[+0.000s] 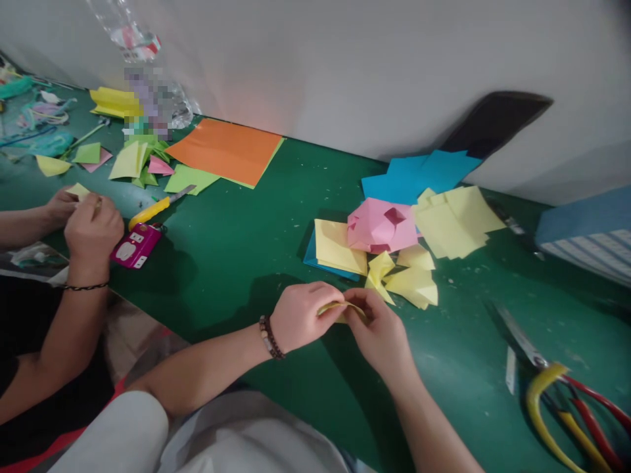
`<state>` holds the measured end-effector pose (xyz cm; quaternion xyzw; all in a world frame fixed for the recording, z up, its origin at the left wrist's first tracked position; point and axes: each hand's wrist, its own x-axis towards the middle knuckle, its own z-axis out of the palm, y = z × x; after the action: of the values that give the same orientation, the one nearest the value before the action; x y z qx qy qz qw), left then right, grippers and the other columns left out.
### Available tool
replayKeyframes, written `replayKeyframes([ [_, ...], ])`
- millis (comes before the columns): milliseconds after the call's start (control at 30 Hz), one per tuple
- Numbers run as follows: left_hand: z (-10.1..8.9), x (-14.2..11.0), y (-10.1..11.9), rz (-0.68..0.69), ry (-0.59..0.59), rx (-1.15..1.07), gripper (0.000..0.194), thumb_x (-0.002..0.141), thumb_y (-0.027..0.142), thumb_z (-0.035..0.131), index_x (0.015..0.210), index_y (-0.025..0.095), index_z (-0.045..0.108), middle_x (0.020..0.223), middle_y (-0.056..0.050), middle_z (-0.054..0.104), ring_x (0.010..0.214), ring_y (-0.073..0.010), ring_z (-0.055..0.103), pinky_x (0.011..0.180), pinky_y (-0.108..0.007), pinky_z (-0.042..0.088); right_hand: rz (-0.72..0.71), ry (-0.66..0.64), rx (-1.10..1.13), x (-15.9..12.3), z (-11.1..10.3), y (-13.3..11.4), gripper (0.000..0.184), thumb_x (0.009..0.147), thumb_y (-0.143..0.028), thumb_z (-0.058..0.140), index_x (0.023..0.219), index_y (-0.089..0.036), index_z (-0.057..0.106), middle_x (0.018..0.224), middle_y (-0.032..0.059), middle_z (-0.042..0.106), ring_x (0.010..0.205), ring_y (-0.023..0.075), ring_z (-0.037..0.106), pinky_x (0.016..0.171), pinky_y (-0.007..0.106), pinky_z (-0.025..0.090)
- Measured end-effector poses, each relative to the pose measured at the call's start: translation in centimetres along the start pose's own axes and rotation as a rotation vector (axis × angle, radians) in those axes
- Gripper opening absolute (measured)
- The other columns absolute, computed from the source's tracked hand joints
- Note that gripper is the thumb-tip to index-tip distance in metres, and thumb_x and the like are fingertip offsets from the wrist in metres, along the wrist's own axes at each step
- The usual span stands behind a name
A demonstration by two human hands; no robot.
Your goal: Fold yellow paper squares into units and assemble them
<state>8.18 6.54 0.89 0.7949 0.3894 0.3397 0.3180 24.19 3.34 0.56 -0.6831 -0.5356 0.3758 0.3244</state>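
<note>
A small piece of yellow paper (352, 310) is pinched between both hands above the green table. My left hand (304, 316), with a beaded bracelet at the wrist, is closed on its left end. My right hand (378, 332) grips the other end with thumb and fingers, and the paper bows slightly between them. Just beyond the hands lie folded yellow paper pieces (414, 286) and a pale yellow paper stack (338, 246) on blue sheets. Behind these sits a pink folded-paper shape (382, 225) with an opening in its side.
Blue paper sheets (419, 176) and yellow squares (456, 220) lie near the wall. Scissors (539, 361) and other red- and yellow-handled tools are at right. On the left, a co-worker's hands (93, 223) hold paper beside a magenta box (137, 246) and a yellow cutter (150, 211). Orange paper (231, 151) lies behind.
</note>
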Motion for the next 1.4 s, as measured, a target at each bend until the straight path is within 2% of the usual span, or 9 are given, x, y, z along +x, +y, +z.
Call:
replayKeyframes([
  [167,-0.1,0.1,-0.1,0.162,-0.024,0.036,0.02,0.095,0.023,0.047,0.087,0.02,0.065,0.094,-0.005,0.072,0.092,-0.0153,0.066,0.086,-0.03,0.053,0.018,-0.003,0.035,0.0,0.1,-0.1,0.022,0.067,-0.025,0.052,0.088,-0.024,0.06,0.081,0.0027,0.068,0.072,0.019,0.064,0.063,0.03,0.051],
  [300,-0.2,0.3,0.1,0.224,0.058,0.016,0.017,0.094,0.021,0.049,0.087,0.019,0.064,0.093,-0.005,0.07,0.09,-0.0145,0.064,0.085,-0.029,0.053,0.026,0.017,0.156,-0.1,0.1,-0.5,0.021,0.069,-0.027,0.054,0.089,-0.023,0.06,0.086,0.0032,0.068,0.077,0.0189,0.064,0.063,0.029,0.05],
  [500,-0.1,0.2,0.1,0.338,0.132,0.029,0.009,0.09,0.018,0.055,0.087,0.019,0.062,0.09,-0.005,0.069,0.093,-0.0159,0.062,0.087,-0.032,0.053,0.021,0.085,0.207,-0.6,0.4,-0.6,0.017,0.073,-0.028,0.058,0.089,-0.023,0.063,0.085,0.0021,0.068,0.074,0.017,0.063,0.061,0.026,0.049],
  [733,-0.1,-0.2,-0.1,0.337,0.144,0.066,0.008,0.09,0.019,0.055,0.089,0.021,0.063,0.093,-0.004,0.07,0.096,-0.0156,0.064,0.086,-0.031,0.052,-0.019,0.136,0.2,-1.0,0.5,-0.6,0.025,0.074,-0.024,0.058,0.097,-0.024,0.067,0.093,0.003,0.072,0.083,0.0181,0.067,0.071,0.029,0.054],
  [967,0.1,0.1,-0.2,0.479,0.263,0.003,0.007,0.091,0.02,0.053,0.095,0.017,0.059,0.092,-0.007,0.07,0.091,-0.0163,0.067,0.08,-0.031,0.056,-0.232,0.183,0.08,-1.1,0.2,0.0,0.02,0.076,-0.019,0.058,0.094,-0.025,0.066,0.091,0.0017,0.069,0.082,0.0172,0.066,0.074,0.03,0.054],
  [1100,0.2,0.1,-0.3,0.48,0.273,0.03,0.011,0.087,0.01,0.054,0.095,0.017,0.057,0.089,-0.007,0.069,0.087,-0.0162,0.067,0.078,-0.031,0.057,-0.327,0.18,0.016,-1.1,0.1,0.0,0.024,0.079,-0.015,0.055,0.099,-0.025,0.062,0.095,0.002,0.068,0.083,0.0164,0.066,0.074,0.029,0.054],
  [1200,0.3,-0.1,-0.4,0.477,0.293,0.038,0.017,0.085,0.009,0.056,0.1,0.018,0.056,0.09,-0.006,0.068,0.086,-0.0157,0.066,0.077,-0.03,0.057,-0.396,0.181,-0.036,-1.2,0.0,-0.3,0.02,0.08,-0.015,0.054,0.097,-0.025,0.059,0.099,0.0032,0.067,0.088,0.0172,0.065,0.074,0.03,0.054],
  [1300,0.3,-0.1,-0.5,0.501,0.311,0.022,0.022,0.085,0.01,0.056,0.105,0.019,0.054,0.091,-0.005,0.067,0.086,-0.0151,0.066,0.077,-0.03,0.057,-0.437,0.174,-0.079,-1.2,0.0,-0.6,0.017,0.08,-0.014,0.053,0.093,-0.025,0.057,0.098,0.0035,0.066,0.09,0.0179,0.064,0.073,0.03,0.054],
  [1400,0.4,-0.1,-0.5,0.507,0.326,0.008,0.025,0.085,0.009,0.057,0.107,0.019,0.053,0.094,-0.006,0.067,0.088,-0.015,0.066,0.078,-0.03,0.058,-0.419,0.172,-0.064,-1.3,0.1,-0.6,0.016,0.081,-0.015,0.052,0.093,-0.025,0.056,0.096,0.0033,0.065,0.088,0.0173,0.064,0.073,0.029,0.054],
])
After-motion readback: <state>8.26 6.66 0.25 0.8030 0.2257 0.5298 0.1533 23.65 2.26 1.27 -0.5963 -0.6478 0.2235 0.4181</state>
